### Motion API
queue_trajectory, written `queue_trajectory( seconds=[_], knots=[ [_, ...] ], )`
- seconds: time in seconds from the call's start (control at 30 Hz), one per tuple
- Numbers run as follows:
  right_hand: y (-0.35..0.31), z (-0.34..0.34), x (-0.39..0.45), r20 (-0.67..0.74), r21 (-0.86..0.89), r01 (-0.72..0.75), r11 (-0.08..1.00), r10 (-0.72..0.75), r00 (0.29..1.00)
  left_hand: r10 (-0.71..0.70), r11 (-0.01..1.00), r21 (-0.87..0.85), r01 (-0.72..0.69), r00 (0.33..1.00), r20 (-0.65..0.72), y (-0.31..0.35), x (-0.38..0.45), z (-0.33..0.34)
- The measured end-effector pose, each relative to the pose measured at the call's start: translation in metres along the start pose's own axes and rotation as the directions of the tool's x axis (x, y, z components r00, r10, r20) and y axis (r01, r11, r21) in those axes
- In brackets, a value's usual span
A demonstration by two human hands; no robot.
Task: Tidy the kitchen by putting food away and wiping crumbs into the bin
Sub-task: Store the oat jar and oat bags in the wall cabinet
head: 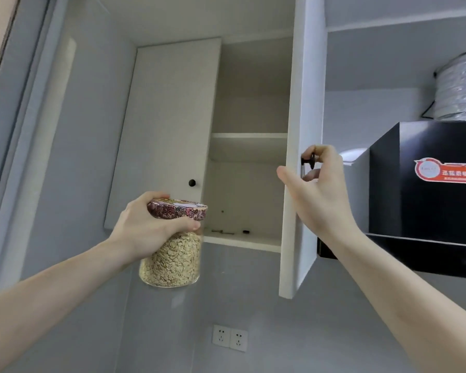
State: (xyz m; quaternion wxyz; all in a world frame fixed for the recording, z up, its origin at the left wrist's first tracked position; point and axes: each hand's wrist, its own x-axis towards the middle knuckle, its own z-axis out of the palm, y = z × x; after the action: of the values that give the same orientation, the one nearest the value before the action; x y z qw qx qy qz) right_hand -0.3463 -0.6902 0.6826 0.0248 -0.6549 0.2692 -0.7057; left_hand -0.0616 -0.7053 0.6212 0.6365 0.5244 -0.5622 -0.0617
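1. The jar (172,249) is clear and round; it is filled most of the way with pale oat flakes; its lid (178,210) is pink with a flower pattern.
2. The left hand (148,227) grips the jar near the top, with fingers curled round the lid and the thumb across the front; the jar is held up in the air, upright, just below and in front of the open cupboard (249,146).
3. The right hand (316,189) pinches the small black knob (308,160) on the open door (301,157); the thumb sticks out past the door's edge.
4. The open door stands edge-on between the cupboard's inside and the black hood (425,181).
5. The cupboard has one shelf (249,135) across the middle; a few small dark bits (233,232) lie on its floor, too small to tell what they are.
6. The left door (167,125) is closed and has its own black knob (192,182); the jar's lid sits just below that knob.
7. The hood has a red sticker (449,172); a shiny silver pipe (460,87) sits on top of it.
8. Two white sockets (229,337) are on the grey wall (86,157) below the jar.
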Motion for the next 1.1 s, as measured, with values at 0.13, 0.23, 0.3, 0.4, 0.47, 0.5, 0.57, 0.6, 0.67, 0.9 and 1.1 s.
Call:
queue_trajectory(
  seconds=[0.13, 0.23, 0.3, 0.4, 0.47, 0.5, 0.57, 0.6, 0.67, 0.9, 1.1],
  knots=[
    [-0.01, -0.022, -0.017, -0.085, -0.176, 0.104, 0.979, -0.121, 0.989, 0.014, 1.0, -0.021, -0.013, 0.999, 0.033, 0.013, -0.008, 0.008],
    [-0.026, -0.024, -0.034, -0.047, -0.395, 0.354, 0.848, -0.404, 0.914, 0.027, 0.999, -0.043, -0.025, 0.998, 0.052, 0.021, -0.005, 0.013],
    [-0.033, -0.015, -0.045, 0.032, -0.428, 0.498, 0.754, -0.538, 0.842, 0.04, 0.997, -0.066, -0.036, 0.997, 0.061, 0.026, 0.001, 0.018],
    [-0.029, 0.007, -0.057, 0.177, -0.296, 0.46, 0.837, -0.425, 0.888, 0.053, 0.994, -0.1, -0.047, 0.997, 0.055, 0.027, 0.016, 0.027],
    [-0.015, 0.023, -0.059, 0.235, -0.312, 0.386, 0.868, -0.323, 0.917, 0.051, 0.993, -0.111, -0.046, 0.998, 0.04, 0.025, 0.027, 0.033],
    [-0.004, 0.032, -0.058, 0.249, -0.335, 0.358, 0.872, -0.285, 0.926, 0.045, 0.992, -0.118, -0.042, 0.999, 0.03, 0.022, 0.032, 0.035],
    [0.021, 0.047, -0.051, 0.241, -0.342, 0.268, 0.901, -0.192, 0.951, 0.038, 0.992, -0.123, -0.035, 0.999, 0.015, 0.015, 0.041, 0.041],
    [0.033, 0.056, -0.046, 0.224, -0.327, 0.205, 0.923, -0.135, 0.965, 0.029, 0.992, -0.126, -0.027, 1.0, 0.012, 0.009, 0.048, 0.044],
    [0.057, 0.07, -0.034, 0.193, -0.273, 0.05, 0.961, 0.004, 0.981, 0.011, 0.991, -0.134, -0.009, 1.0, 0.016, -0.003, 0.061, 0.049],
    [0.127, 0.122, -0.012, 0.2, -0.277, -0.159, 0.948, 0.219, 0.955, -0.067, 0.985, -0.161, 0.069, 0.998, 0.017, -0.027, 0.106, 0.077],
    [0.162, 0.152, -0.013, 0.387, -0.285, -0.213, 0.934, 0.316, 0.866, -0.079, 0.975, -0.203, 0.086, 0.996, 0.041, -0.029, 0.132, 0.108]
  ],
)
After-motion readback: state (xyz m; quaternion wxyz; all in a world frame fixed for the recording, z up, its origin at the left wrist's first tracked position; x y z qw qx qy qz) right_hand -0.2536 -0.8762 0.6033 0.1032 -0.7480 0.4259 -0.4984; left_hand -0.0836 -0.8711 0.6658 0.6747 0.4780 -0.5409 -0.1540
